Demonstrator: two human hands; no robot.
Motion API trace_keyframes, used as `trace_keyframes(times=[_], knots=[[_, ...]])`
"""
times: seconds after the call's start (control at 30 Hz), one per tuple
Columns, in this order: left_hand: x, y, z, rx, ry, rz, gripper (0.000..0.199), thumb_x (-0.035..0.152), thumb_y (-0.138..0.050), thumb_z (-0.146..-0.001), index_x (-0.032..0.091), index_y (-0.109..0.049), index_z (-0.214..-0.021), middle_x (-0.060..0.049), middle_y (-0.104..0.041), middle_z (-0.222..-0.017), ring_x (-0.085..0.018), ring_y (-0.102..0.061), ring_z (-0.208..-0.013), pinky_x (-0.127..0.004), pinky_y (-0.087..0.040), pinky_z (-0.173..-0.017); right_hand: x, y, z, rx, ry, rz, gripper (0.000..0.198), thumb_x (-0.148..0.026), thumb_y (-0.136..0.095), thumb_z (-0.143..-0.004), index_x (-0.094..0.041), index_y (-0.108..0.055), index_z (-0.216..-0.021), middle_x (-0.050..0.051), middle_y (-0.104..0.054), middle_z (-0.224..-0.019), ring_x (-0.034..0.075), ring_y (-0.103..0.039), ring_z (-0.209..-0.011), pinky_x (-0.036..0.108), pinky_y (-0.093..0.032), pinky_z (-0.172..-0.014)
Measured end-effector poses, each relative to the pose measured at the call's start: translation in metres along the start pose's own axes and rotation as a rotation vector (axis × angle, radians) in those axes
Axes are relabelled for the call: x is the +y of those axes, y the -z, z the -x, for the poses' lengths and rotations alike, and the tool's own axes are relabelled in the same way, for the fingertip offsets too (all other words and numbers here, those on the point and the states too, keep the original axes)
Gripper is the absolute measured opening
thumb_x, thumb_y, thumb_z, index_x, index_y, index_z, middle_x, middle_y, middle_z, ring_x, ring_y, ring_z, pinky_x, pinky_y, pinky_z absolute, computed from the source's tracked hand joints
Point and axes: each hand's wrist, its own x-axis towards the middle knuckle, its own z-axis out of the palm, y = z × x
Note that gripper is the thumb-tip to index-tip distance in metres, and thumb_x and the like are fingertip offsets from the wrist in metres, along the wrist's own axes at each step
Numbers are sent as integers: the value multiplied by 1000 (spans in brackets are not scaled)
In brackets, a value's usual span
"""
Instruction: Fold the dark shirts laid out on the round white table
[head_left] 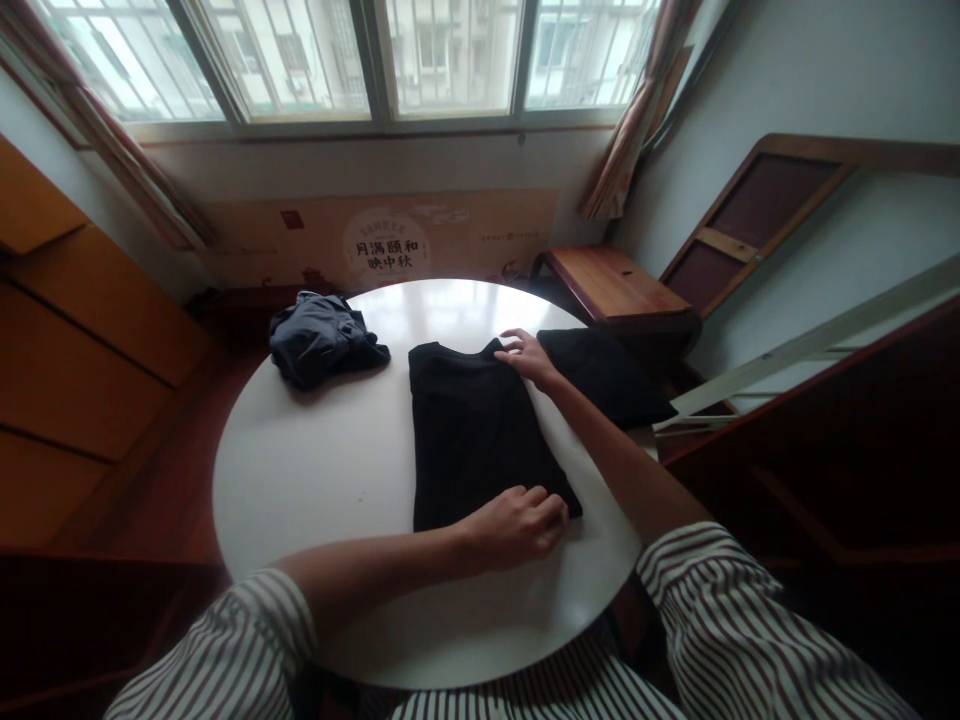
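A black T-shirt point(480, 430), folded narrow, lies flat on a round white table point(315, 500) with its neckline toward the window. My left hand point(517, 525) is closed at the near right corner of this shirt, its fingers curled down onto the hem. At the far right shoulder, by the collar, my right hand point(529, 357) touches the cloth with its fingers loosely apart. The fingertips of my left hand are partly hidden. To the right of the shirt, another folded black garment point(604, 372) rests at the table's edge, partly behind my right forearm.
A crumpled dark grey-blue garment point(322, 340) sits at the table's far left. Beyond the right edge stands a wooden stool or bench point(615, 280). A printed banner point(390, 240) hangs under the window, and an orange cabinet point(75, 350) is on the left.
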Motion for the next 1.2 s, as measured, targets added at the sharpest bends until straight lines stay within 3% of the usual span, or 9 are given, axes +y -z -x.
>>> trace_keyframes(times=[0.1, 0.2, 0.37, 0.63, 0.83, 0.97, 1.07, 1.2], knots=[[1, 5, -2, -33, 92, -14, 37, 15, -38, -100, 2, -48, -133, -13, -58, -103, -21, -56, -88, -34, -47, -67, -2, -3, -14, 51, 15, 137, 45, -15, -69, -66, -16, -66, -111, 2, -65, -79, 14, -57, -64, 27, -51, -61], [2, 9, -4, -103, 223, -32, 45, 18, -41, -99, 2, -40, -141, -14, -57, -106, -23, -56, -90, -36, -48, -71, -2, -7, -25, 94, 27, 175, 28, -11, -64, -69, -14, -71, -96, 3, -66, -78, 14, -59, -68, 27, -52, -67], [0, 7, -3, -126, 56, -14, 38, 13, -37, -100, 0, -47, -134, -14, -58, -102, -20, -57, -88, -31, -48, -70, 3, -14, -30, 140, 36, 224, 18, -17, -60, -77, -15, -72, -90, 5, -68, -84, 16, -61, -72, 27, -52, -69], [-1, 0, -3, -111, 66, 5, 36, 13, -38, -101, 2, -46, -135, -11, -59, -102, -18, -58, -85, -31, -51, -69, 6, -16, -25, 152, 47, 368, 23, -23, -55, -87, -17, -69, -104, 3, -68, -75, 18, -64, -73, 30, -51, -77], [-2, -2, -3, -73, -17, 17, 34, 12, -36, -102, 2, -48, -132, -11, -59, -97, -17, -60, -83, -29, -50, -62, 3, -13, -16, 183, 39, 540, 26, -23, -48, -94, -19, -68, -111, 12, -71, -93, 28, -66, -95, 39, -48, -88], [-3, -2, -4, -96, 9, 38, 34, 14, -39, -102, 4, -49, -133, -11, -60, -100, -18, -61, -85, -30, -51, -66, -16, -17, -5, 154, 43, 626, 31, -23, -49, -95, -15, -66, -119, 20, -68, -113, 35, -62, -107, 44, -45, -93], [-4, -2, -3, -89, 38, 61, 36, 14, -39, -101, 5, -49, -134, -11, -61, -102, -18, -62, -86, -31, -52, -71, -36, -27, 18, 98, 168, 727, 42, -29, -46, -98, -9, -59, -132, 24, -59, -130, 37, -56, -118, 46, -41, -100], [-4, -3, -1, -98, 44, 91, 36, 15, -41, -101, 6, -49, -135, -10, -63, -96, -18, -64, -80, -31, -51, -68, -41, -45, 65, -212, 423, 803, 53, -44, -36, -102, -18, -48, -147, 14, -52, -146, 33, -47, -133, 47, -32, -112]])
